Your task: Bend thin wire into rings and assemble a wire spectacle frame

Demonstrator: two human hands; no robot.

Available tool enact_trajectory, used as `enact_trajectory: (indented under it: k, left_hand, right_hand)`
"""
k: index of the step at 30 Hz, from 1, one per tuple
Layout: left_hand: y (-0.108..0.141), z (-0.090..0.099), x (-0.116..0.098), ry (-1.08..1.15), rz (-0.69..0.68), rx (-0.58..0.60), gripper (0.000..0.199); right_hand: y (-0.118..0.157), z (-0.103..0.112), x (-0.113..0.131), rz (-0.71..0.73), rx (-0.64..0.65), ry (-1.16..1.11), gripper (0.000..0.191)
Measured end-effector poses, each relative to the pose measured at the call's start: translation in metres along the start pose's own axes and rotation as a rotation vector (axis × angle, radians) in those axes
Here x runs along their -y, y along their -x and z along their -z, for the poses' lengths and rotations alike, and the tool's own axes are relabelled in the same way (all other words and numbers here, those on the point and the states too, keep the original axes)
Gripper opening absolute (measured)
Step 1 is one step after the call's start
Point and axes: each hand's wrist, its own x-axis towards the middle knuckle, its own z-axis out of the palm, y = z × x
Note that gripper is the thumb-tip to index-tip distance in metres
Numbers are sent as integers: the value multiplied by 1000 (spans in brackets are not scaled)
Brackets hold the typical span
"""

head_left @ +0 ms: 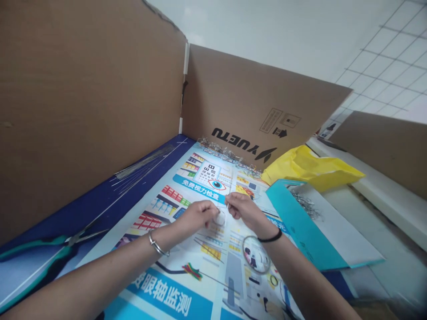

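Observation:
Over the middle of the printed poster, my two hands are close together but apart. My left hand (200, 214) is closed in a pinch, with a small whitish piece (220, 218) at its fingertips; whether it is held or lies behind them I cannot tell. A little to the right, my right hand (243, 210) is also pinched, its thumb and forefinger pressed together. Something thin and pale shows at its fingertips, too small to name. Below my right wrist is a round clear dish (244, 253) with small dark and pale pieces. Several coloured strips (192, 271) lie below my left hand.
Cardboard panels (90, 98) wall the left and back (233, 89). Green-handled pliers (63, 242) lie at the left, thin wires (143, 164) beyond. Tangled wire pieces (230, 155) line the back. On the right are a yellow bag (310, 169) and a teal-edged folder (307, 235) bearing metal pieces (304, 204).

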Motion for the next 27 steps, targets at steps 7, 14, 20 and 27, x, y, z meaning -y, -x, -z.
enact_trajectory:
  k: [7,14,20,27]
  left_hand:
    - [-11,19,0,231,-21,-334,27]
    - [-11,23,0,313,-76,-381,28]
    - [-12,26,2,363,-71,-403,28]
    - [-14,28,8,438,-55,-345,29]
  right_hand:
    - [-54,14,7,-248,84,456,24]
    - [-79,-12,12,-339,167,792,31]
    - [-85,-18,9,-359,181,896,33]
    - [-83,-21,4,-382,124,829,33]
